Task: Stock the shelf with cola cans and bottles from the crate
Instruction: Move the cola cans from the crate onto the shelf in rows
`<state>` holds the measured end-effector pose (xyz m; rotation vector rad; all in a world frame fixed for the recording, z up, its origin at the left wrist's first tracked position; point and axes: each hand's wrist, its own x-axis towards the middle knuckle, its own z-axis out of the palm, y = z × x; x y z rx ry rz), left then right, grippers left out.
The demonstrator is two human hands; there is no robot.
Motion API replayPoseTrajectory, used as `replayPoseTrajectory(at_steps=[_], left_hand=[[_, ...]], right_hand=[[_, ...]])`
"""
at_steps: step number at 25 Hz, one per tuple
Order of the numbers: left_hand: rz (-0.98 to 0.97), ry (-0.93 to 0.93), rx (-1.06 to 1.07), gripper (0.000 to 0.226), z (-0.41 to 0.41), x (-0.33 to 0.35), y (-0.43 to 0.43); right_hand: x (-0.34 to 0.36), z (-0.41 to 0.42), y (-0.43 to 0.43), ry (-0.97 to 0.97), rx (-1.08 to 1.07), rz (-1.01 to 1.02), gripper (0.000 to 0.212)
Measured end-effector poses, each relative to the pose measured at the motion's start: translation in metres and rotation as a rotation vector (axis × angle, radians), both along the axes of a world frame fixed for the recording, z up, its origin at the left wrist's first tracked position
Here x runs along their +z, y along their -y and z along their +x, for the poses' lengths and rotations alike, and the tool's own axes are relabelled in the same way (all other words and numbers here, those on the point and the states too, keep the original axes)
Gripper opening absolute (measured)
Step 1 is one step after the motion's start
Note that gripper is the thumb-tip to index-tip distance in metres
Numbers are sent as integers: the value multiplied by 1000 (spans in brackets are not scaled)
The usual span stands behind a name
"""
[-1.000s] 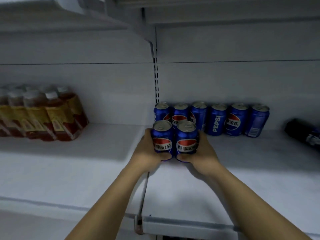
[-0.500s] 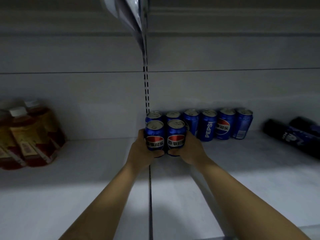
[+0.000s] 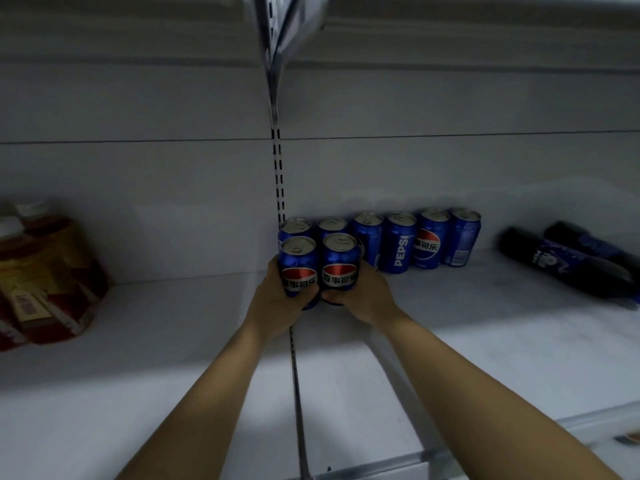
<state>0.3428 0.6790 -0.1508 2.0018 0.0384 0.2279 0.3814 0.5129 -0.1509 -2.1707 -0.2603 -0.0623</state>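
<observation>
Two blue cola cans stand upright side by side on the white shelf (image 3: 173, 358). My left hand (image 3: 277, 306) grips the left can (image 3: 298, 261) and my right hand (image 3: 363, 296) grips the right can (image 3: 340, 258). Both cans sit just in front of a back row of several blue cans (image 3: 415, 242) lined up against the shelf's rear wall. Dark cola bottles (image 3: 575, 265) lie on their sides at the far right of the shelf.
Bottles of reddish-brown tea with yellow labels (image 3: 45, 275) stand at the left. A slotted upright (image 3: 278, 174) runs down the rear wall, and a seam (image 3: 298, 393) splits the shelf under my arms. The shelf's front edge (image 3: 433, 459) shows at bottom right.
My hands have pushed the two cans deeper onto the shelf, close to the back row. The camera has moved nearer and tilted, so the shelf's front edge has dropped low in view.
</observation>
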Motion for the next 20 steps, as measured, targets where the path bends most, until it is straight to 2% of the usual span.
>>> replayPoseTrajectory(at_steps=[3,6,7,9,12,16,20], left_hand=[[-13,-80,-31,83,-5,9,-4],[15,-50,140,111,-17,20,-1],[51,-14,202,113,-23,21,3],[93,85,298,103,-39,23,17],[106,249,342,75,-63,31,57],[107,247,144,59,-101,41,148],[85,211,-123,44,-139,36,250]], right_hand=[[7,-11,2,-15,-35,65,80],[23,-29,18,-23,-101,192,75],[27,-38,27,-40,-121,220,75],[33,-57,46,-27,-132,275,71],[36,-88,78,30,-159,315,69],[31,-136,152,96,-215,315,62],[17,-195,251,109,-374,366,53]])
